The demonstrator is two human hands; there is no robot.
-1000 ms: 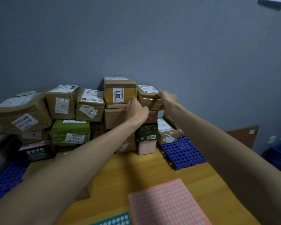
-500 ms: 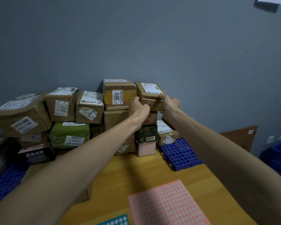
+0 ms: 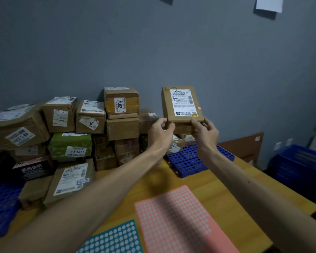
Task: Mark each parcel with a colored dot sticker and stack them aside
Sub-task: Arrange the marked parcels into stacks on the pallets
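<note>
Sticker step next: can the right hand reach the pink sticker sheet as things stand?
Likely yes, once freed. The right hand and left hand grip the parcel at its lower edge; the pink sticker sheet lies uncovered on the table below its forearm.

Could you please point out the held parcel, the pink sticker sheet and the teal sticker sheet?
held parcel [image 3: 181,104]: head view, on its white shipping label.
pink sticker sheet [image 3: 177,220]: head view, middle of the sheet.
teal sticker sheet [image 3: 115,238]: head view, middle of its visible part.
</note>
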